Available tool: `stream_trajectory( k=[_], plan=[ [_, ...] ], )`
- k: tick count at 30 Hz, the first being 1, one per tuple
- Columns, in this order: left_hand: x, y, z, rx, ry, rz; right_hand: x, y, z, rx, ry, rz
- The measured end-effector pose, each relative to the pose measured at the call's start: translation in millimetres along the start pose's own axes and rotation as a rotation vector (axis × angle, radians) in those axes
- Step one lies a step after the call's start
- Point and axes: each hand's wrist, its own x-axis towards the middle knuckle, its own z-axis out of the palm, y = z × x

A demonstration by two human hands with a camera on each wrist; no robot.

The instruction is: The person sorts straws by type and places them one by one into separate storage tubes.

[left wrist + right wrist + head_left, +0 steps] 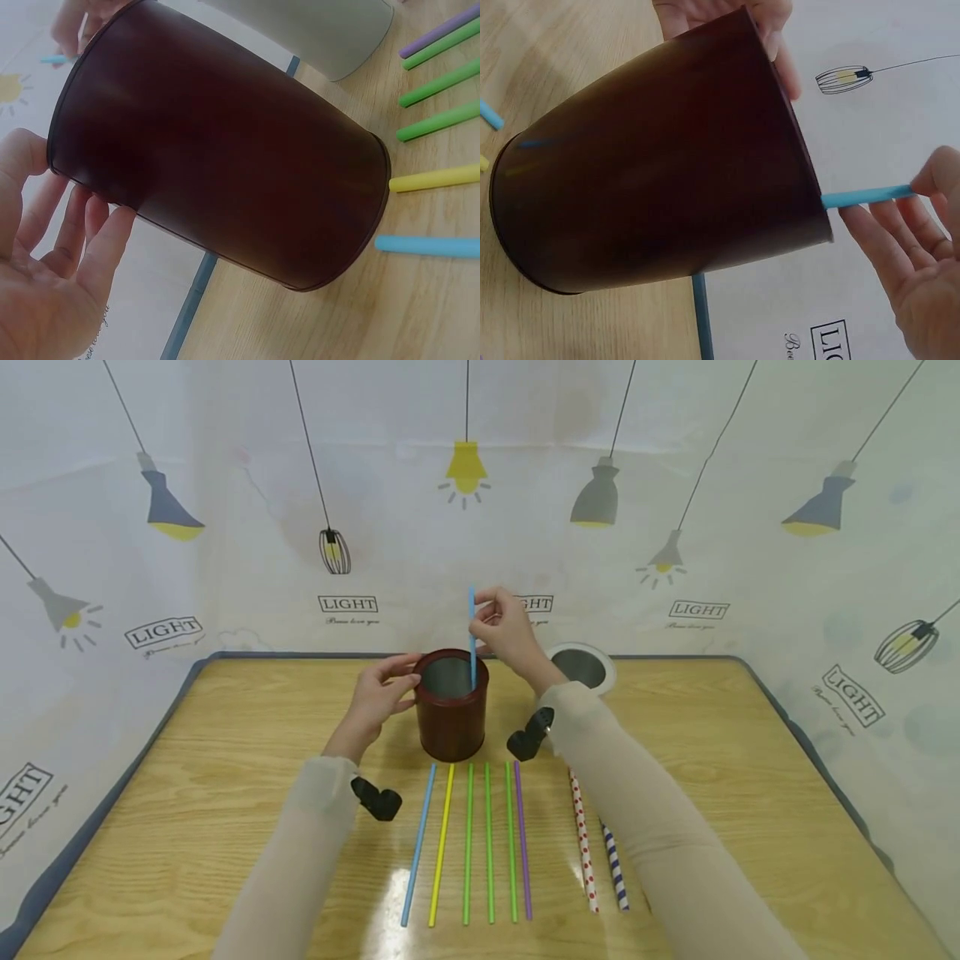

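Note:
A dark red-brown round bin [452,724] stands upright on the table, its grey inside showing. My left hand [381,692] holds its left side near the rim, thumb in front and fingers reaching towards the back; the left wrist view shows these fingers [112,236] against the wall. Between thumb and fingers, my right hand [508,628] pinches a light blue straw [472,631] upright, its lower end inside the bin's mouth by the right rim. In the right wrist view the straw [866,196] sticks out past the rim; the bin wall [667,157] hides its lower part.
In front of the bin lie a blue straw [418,845], a yellow straw [442,845], several green straws [490,843] and a purple straw [522,841]. A red-dotted straw [583,839] and a blue-striped straw [614,867] lie right. A white bin [608,670] stands behind my right forearm.

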Motion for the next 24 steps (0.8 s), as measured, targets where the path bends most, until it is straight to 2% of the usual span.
stream_trajectory(
  k=[5, 13, 18, 24],
  plan=[
    [0.9, -1.3, -0.4, -0.002, -0.004, 0.003, 0, 6, 1, 0.0, -0.107, 0.035],
    [2.9, -3.5, -1.0, -0.012, 0.004, 0.008, 7, 8, 3, -0.162, -0.25, 0.03],
    [2.1, -3.1, -1.0, -0.011, 0.001, 0.007, 7, 12, 6, -0.25, -0.25, 0.012],
    [3.6, -3.9, -1.2, -0.018, 0.005, -0.001, 6, 16, 10, -0.241, -0.224, 0.012]
  ],
)
